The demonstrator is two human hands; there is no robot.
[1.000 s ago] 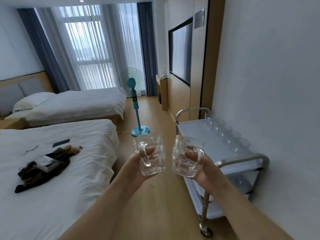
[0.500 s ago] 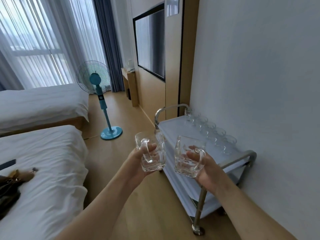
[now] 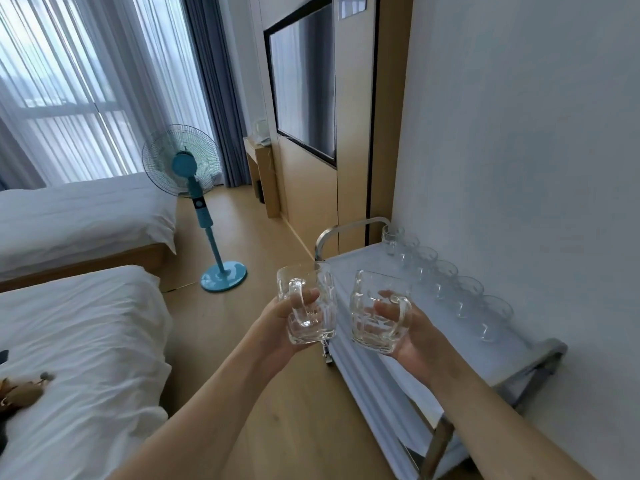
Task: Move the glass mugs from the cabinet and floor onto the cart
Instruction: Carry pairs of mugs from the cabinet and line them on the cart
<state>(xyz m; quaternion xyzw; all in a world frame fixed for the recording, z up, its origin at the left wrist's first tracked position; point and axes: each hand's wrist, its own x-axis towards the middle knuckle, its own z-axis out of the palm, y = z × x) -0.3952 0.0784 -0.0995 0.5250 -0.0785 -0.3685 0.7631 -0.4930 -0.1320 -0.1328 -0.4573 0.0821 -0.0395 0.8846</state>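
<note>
Clear dimpled glass mugs: the left hand grips one, the right hand another. Set both upright on the white steel-framed cart, probably beside the row of glass mugs.

left hand grips left mug by its handle | right hand grips right mug likewise, over the cart top's near edge | row of mugs, apparently seven, along cart's wall side | blue fan on floor
</note>
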